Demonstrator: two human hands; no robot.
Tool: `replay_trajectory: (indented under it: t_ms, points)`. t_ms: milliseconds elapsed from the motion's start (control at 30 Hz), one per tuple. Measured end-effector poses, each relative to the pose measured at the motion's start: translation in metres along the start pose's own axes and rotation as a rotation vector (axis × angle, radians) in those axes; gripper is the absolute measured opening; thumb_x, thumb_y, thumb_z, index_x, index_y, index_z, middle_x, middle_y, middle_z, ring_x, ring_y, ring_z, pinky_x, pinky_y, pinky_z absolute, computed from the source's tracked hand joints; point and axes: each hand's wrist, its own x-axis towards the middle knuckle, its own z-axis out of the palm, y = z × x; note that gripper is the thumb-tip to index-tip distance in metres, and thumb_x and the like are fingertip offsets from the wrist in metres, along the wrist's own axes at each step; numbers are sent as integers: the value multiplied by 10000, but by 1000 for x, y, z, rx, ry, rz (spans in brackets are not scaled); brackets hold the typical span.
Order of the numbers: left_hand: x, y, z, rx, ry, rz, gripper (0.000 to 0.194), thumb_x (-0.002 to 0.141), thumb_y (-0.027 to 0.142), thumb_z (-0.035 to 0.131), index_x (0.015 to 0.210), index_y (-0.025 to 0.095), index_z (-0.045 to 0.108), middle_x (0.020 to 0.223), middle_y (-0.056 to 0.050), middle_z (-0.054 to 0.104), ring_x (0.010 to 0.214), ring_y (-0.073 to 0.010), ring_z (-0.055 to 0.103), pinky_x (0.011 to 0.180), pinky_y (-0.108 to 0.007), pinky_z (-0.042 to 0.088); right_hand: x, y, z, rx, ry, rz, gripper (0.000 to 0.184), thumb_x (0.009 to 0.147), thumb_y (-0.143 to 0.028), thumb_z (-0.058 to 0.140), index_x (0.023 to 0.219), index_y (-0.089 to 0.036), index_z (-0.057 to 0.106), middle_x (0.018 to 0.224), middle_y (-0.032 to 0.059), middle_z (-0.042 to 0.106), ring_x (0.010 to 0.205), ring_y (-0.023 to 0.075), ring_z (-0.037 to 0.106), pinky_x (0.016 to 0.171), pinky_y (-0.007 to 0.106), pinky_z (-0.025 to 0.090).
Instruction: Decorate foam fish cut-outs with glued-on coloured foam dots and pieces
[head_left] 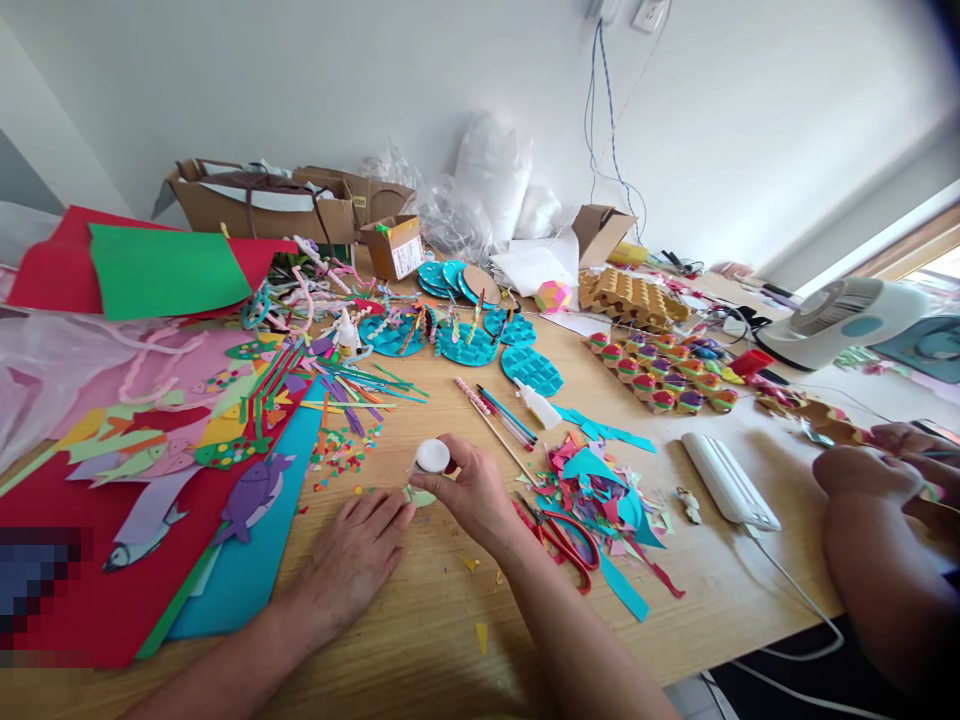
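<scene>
My right hand (476,497) is closed around a small object with a round white top (433,457); its lower part is hidden by my fingers, so its kind is unclear. Just beneath it a scrap of light green paper (421,496) lies on the wooden table. My left hand (358,540) rests palm down, fingers stretched out, its fingertips at the paper's left edge. Small coloured paper bits (341,455) are scattered beyond my left hand. Red-handled scissors (562,540) lie open to the right of my right hand, beside a heap of paper scraps (600,490).
Coloured sheets with paper fish (255,495) cover the left side. Farther back are blue painted discs (469,343), a white glue bottle (536,403) and pens (506,420). Painted egg cartons (664,372), a white power bank (729,482) and another person's arm (874,540) are at right.
</scene>
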Motion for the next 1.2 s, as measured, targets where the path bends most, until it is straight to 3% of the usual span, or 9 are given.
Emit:
replay_trajectory:
  t_ms: [467, 700, 967, 1200]
  points:
    - [1, 0, -5, -17, 42, 8, 288, 851, 218, 447, 1118, 180, 548, 1132, -23, 616, 1047, -199, 496, 880, -343, 343, -7, 3, -2, 64, -16, 20, 172, 696, -306, 658, 764, -183, 558, 710, -20, 571, 647, 117, 504, 577, 210, 374]
    - [1, -1, -5, -10, 64, 28, 281, 859, 210, 418, 1097, 194, 566, 1119, -28, 624, 1030, -205, 510, 867, -348, 359, -13, 4, -13, 31, -7, 39, 166, 707, -309, 647, 766, -184, 556, 727, -11, 581, 671, 127, 514, 605, 223, 386]
    - [0, -2, -4, -23, 91, 25, 275, 861, 230, 409, 1079, 193, 573, 1100, -56, 616, 1020, -209, 509, 870, -352, 377, -12, 7, -3, 60, 9, 21, 210, 707, -333, 652, 844, -196, 570, 765, -13, 589, 696, 128, 519, 612, 219, 385]
    - [0, -1, -6, -20, 104, 28, 285, 860, 211, 386, 1069, 193, 579, 1094, -66, 607, 1019, -209, 501, 857, -352, 393, -13, 5, -9, 46, -12, 11, 202, 709, -337, 649, 822, -191, 567, 763, -9, 595, 702, 130, 526, 617, 220, 384]
